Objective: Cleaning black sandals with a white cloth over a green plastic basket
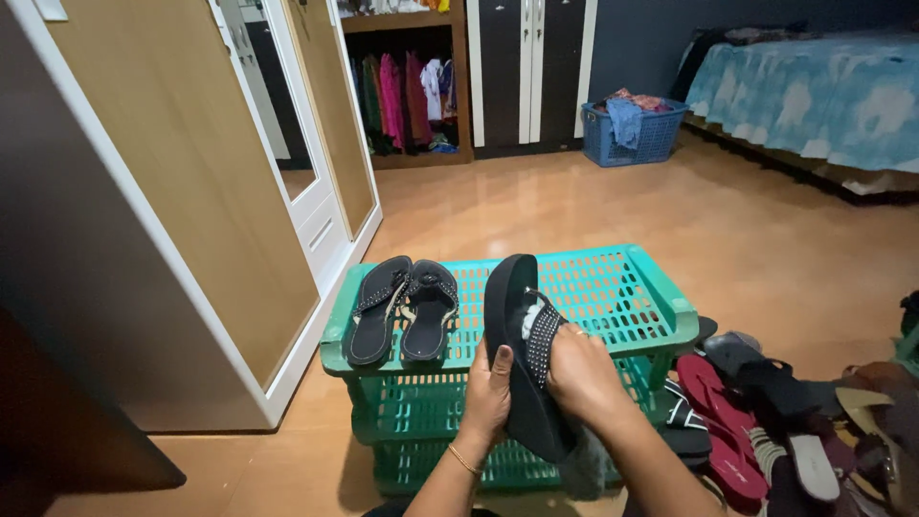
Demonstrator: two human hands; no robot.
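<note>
A black wedge sandal [512, 325] with a studded strap is held upright over the green plastic rack [613, 287]. My left hand [488, 393] grips its sole from the left side. My right hand [579, 373] rests on the studded strap and holds a grey cloth [586, 464] that hangs down below it. A pair of black flat sandals [402, 308] lies side by side on the rack's top shelf at the left.
A heap of assorted footwear [785, 421] lies on the floor at the right. A wardrobe with a mirrored door [191, 191] stands at the left. Farther back are a blue laundry basket [632, 129], hanging clothes [407, 101] and a bed [814, 91].
</note>
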